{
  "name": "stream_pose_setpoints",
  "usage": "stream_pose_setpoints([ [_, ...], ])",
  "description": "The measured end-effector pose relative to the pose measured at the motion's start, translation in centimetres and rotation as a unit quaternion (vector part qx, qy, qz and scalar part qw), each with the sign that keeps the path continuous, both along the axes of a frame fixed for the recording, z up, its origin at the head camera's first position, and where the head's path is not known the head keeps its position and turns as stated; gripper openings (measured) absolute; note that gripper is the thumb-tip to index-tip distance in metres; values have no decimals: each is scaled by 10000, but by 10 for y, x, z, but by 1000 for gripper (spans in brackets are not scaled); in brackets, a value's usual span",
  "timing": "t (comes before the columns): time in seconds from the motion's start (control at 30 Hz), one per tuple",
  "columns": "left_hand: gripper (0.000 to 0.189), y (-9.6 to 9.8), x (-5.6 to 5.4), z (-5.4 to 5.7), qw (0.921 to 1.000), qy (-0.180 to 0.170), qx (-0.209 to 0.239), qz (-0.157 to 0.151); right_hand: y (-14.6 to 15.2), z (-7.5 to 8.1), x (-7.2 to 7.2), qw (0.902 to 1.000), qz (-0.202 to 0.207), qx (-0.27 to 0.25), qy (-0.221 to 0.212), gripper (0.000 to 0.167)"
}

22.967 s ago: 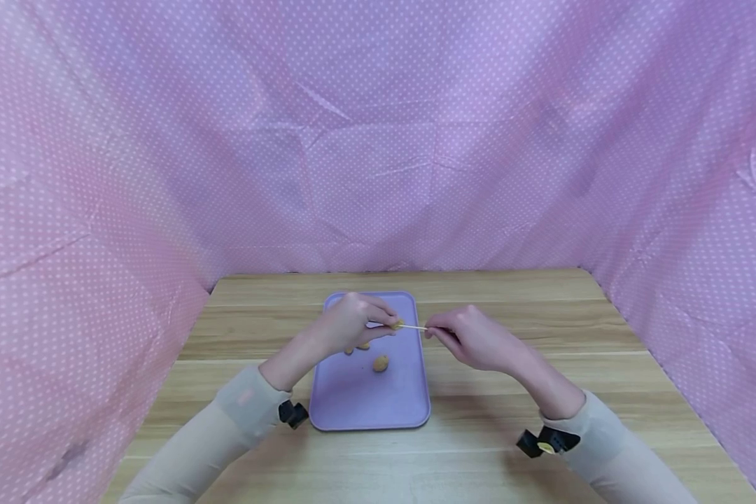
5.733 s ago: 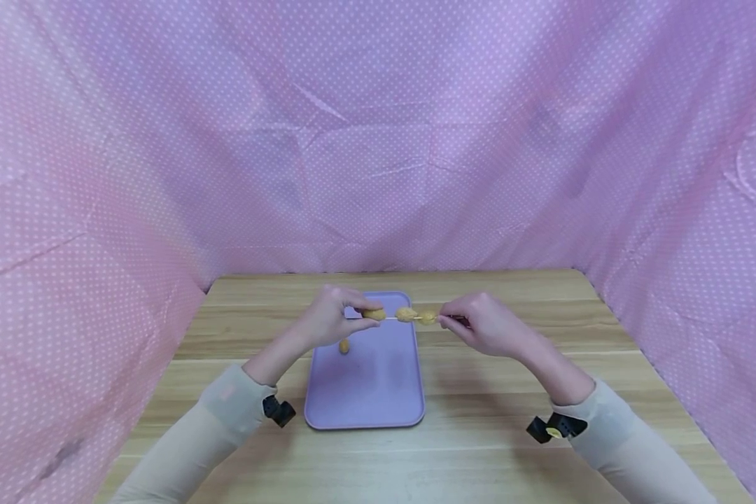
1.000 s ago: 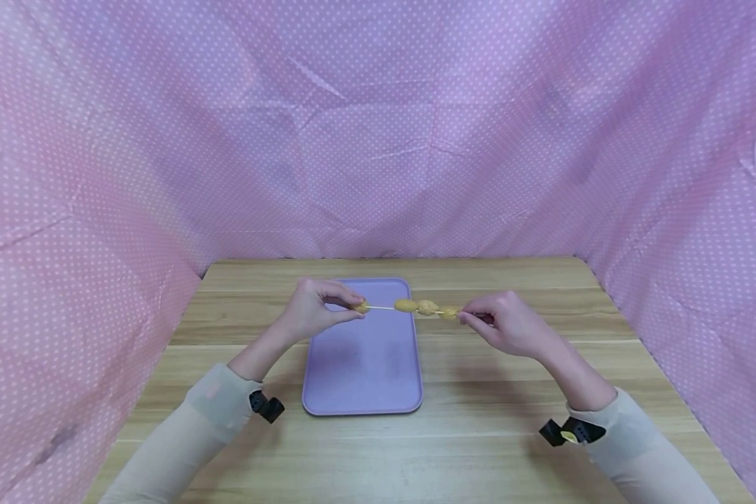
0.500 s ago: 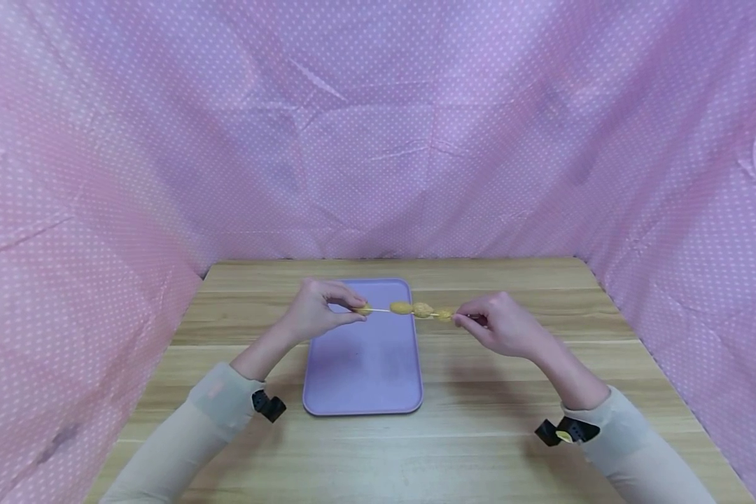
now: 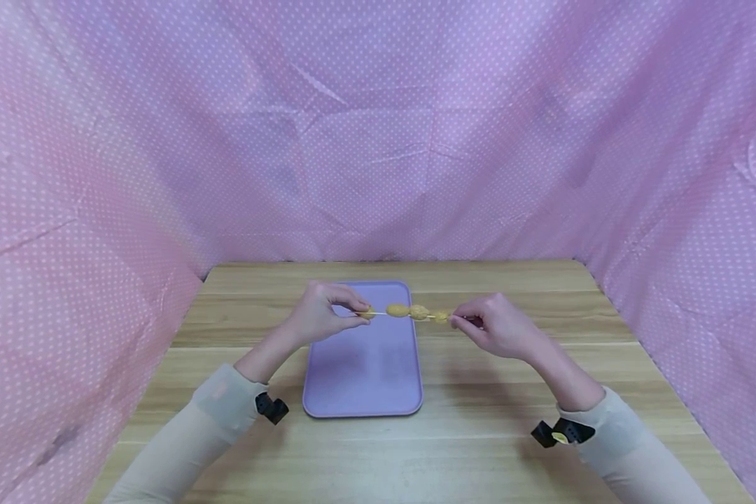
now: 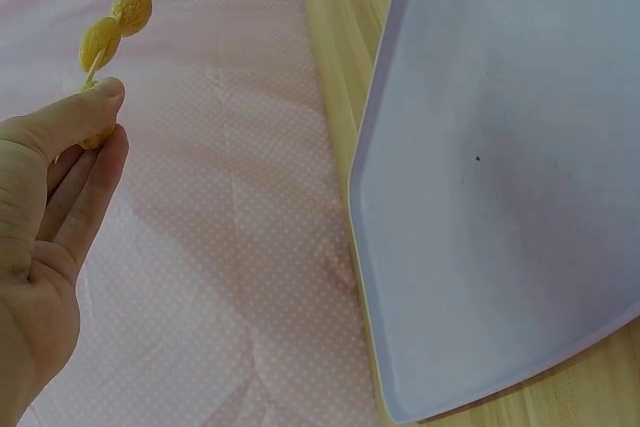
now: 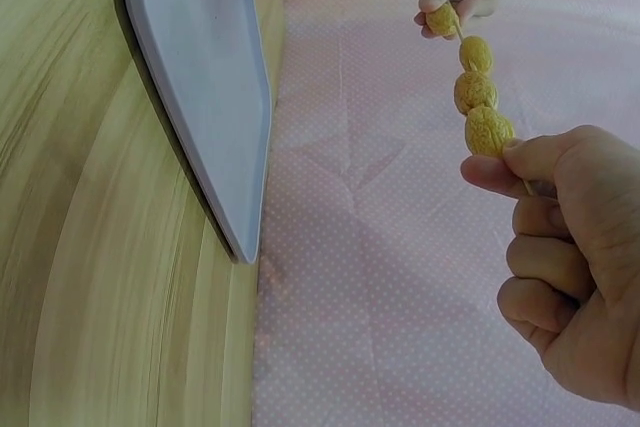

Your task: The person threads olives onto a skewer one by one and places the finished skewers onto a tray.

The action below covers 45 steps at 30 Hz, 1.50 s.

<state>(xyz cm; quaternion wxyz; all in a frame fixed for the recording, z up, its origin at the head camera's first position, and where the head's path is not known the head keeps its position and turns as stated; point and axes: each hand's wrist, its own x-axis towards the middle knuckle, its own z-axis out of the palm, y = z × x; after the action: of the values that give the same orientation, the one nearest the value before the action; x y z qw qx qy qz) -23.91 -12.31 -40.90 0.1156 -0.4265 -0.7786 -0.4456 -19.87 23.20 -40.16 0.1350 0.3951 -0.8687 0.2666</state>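
Observation:
My right hand [image 5: 498, 325] grips the right end of a thin wooden skewer [image 7: 459, 31] between thumb and forefinger, its other fingers curled. Three wrinkled yellow oval pieces [image 7: 476, 93] sit threaded in a row on the skewer, the last one right at my right fingertips. My left hand [image 5: 321, 311] pinches a fourth wrinkled yellow piece [image 5: 368, 313] at the skewer's left end. A short stretch of bare stick shows between that piece and the three others. The skewer is held level above the purple tray [image 5: 365, 378] and reaches past its right edge.
The tray lies flat on a wood-grain table [image 5: 516, 420], with a tiny dark speck [image 6: 478, 158] on its surface. A pink dotted curtain [image 5: 378, 140] hangs behind the table and along both sides. Each wrist carries a small black camera [image 5: 271, 407].
Since the oldest frame the loose pieces have left the tray, and three are on the skewer. Within the last second the gap between the left hand's piece and the threaded three has narrowed.

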Motion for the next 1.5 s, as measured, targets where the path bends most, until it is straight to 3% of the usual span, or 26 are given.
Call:
stream_pose_setpoints([
  [0.47, 17, 3, 0, 0, 9993, 337, -146, 26, -6, 3, 0, 9997, -75, 113, -214, 19],
  [0.8, 19, 6, -4, -4, 9992, 372, -174, 31, -9, 2, 0, 9995, -164, 159, -229, 17],
  [1.1, 21, 4, -8, -7, 9991, 398, -172, -27, -12, 6, 3, 9973, -206, 596, -379, 18],
  [1.33, 20, 3, -8, -8, 9987, 422, -302, 4, -13, 9, 7, 9943, -5, 1062, 13, 10],
  [1.5, 20, 3, -9, -8, 9982, 481, -367, -37, -13, 8, 7, 9910, 109, 1324, -178, 10],
])
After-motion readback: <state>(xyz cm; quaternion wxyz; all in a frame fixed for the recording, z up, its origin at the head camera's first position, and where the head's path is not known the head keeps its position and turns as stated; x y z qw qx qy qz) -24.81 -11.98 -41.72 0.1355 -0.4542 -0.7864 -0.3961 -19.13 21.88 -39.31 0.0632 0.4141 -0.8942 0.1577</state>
